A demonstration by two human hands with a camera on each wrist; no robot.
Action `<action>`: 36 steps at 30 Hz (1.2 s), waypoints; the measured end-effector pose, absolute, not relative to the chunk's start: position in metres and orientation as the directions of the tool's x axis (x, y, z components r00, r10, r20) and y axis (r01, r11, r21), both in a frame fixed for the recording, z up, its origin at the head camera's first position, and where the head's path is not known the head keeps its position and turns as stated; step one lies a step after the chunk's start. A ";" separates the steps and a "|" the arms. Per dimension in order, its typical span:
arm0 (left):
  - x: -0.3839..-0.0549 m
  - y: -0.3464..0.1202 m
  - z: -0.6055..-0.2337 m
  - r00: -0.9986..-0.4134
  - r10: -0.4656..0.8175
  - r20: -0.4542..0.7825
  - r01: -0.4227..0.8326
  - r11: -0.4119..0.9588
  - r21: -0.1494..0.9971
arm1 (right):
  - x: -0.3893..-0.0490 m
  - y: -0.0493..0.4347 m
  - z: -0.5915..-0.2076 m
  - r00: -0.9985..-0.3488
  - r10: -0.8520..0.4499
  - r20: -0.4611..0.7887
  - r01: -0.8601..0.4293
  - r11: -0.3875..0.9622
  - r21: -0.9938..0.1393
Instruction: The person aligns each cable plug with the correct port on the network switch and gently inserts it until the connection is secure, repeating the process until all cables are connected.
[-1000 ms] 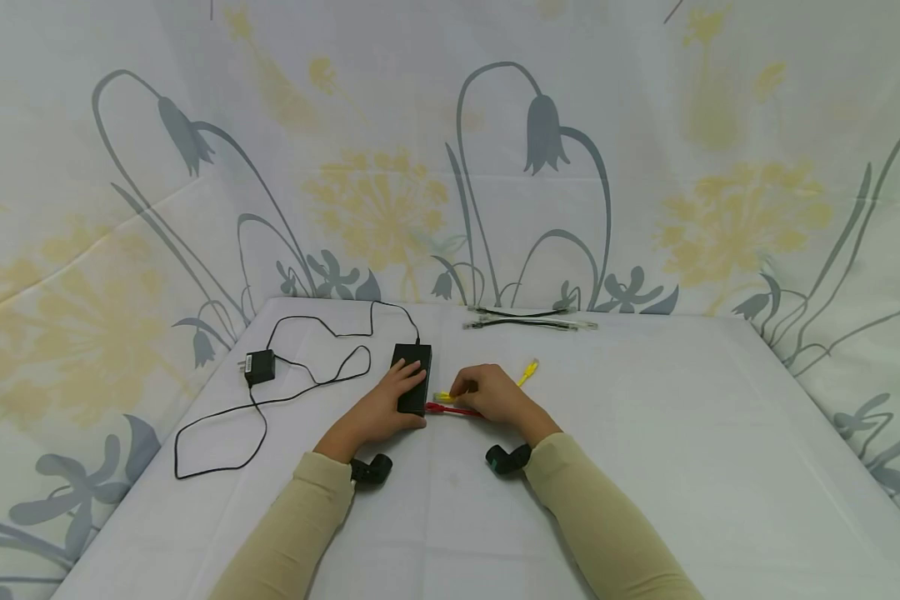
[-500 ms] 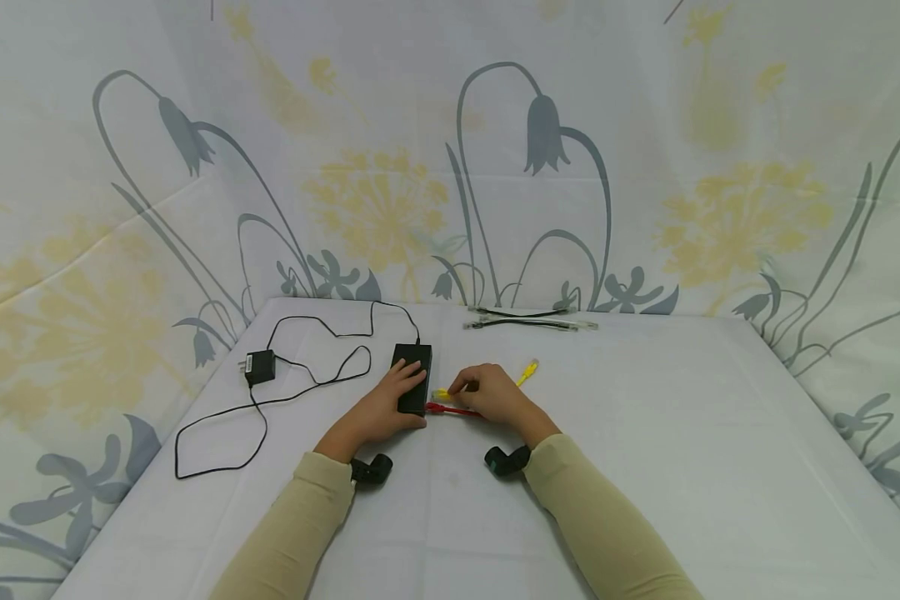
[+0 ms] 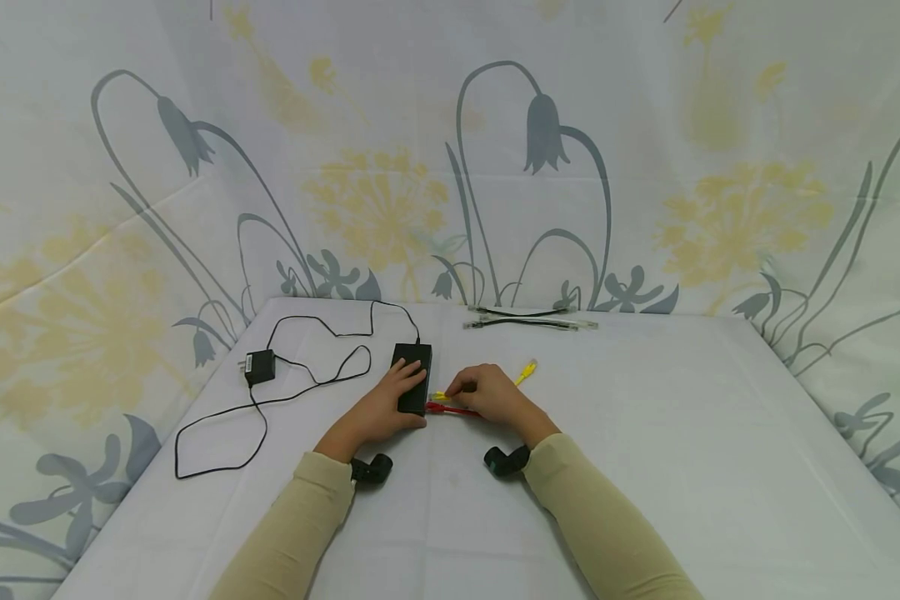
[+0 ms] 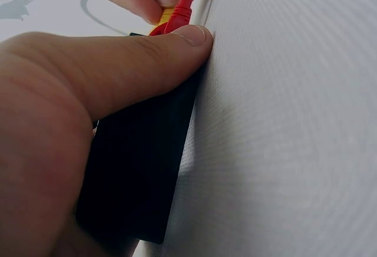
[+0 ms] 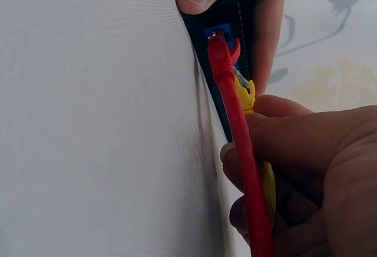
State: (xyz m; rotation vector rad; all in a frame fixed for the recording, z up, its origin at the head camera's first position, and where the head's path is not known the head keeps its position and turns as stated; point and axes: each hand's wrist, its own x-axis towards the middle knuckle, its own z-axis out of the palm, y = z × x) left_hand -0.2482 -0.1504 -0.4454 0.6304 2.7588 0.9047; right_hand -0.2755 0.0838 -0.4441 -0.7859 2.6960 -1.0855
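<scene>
A black network switch (image 3: 413, 353) lies on the white table, ports to the right. My left hand (image 3: 378, 410) holds it, fingers spread over its top and thumb against its near side. A red Ethernet cable (image 5: 238, 127) has its plug in a blue port (image 5: 225, 28) at the near end. My right hand (image 3: 498, 396) pinches a yellow Ethernet cable (image 5: 244, 95) just behind its plug. That plug sits at the ports beside the red one, its clear tip partly showing. The yellow cable's other end (image 3: 527, 372) sticks out behind the right hand.
A black power adapter (image 3: 259, 367) lies on the left, its thin cord (image 3: 221, 410) looping over the table and running to the switch's far end. Several short black and light cables (image 3: 525, 323) lie at the back edge. A floral cloth (image 3: 390, 125) hangs behind.
My right hand has moved slightly left, bringing the yellow plug up to the side of the switch. The left hand, the switch and the red cable have stayed in place.
</scene>
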 end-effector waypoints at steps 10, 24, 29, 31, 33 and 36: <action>-0.249 -0.151 -0.447 -0.895 0.445 -0.019 0.349 0.727 0.591 | -0.275 0.082 -0.444 -0.846 -0.526 0.084 -0.443 0.608 -0.659; -0.248 -0.151 -0.446 -0.892 0.452 -0.015 0.356 0.721 0.595 | -0.269 0.077 -0.439 -0.857 -0.511 0.061 -0.421 0.627 -0.655; -0.248 -0.151 -0.445 -0.890 0.455 -0.013 0.357 0.716 0.600 | -0.269 0.077 -0.439 -0.857 -0.511 0.065 -0.419 0.618 -0.665; -0.248 -0.151 -0.445 -0.890 0.455 -0.012 0.358 0.716 0.599 | -0.269 0.077 -0.439 -0.856 -0.512 0.068 -0.420 0.612 -0.670; -0.248 -0.151 -0.444 -0.890 0.455 -0.011 0.359 0.716 0.598 | -0.268 0.076 -0.440 -0.856 -0.513 0.069 -0.420 0.610 -0.672; -0.248 -0.151 -0.444 -0.891 0.454 -0.012 0.357 0.718 0.597 | -0.269 0.076 -0.440 -0.858 -0.510 0.065 -0.416 0.613 -0.671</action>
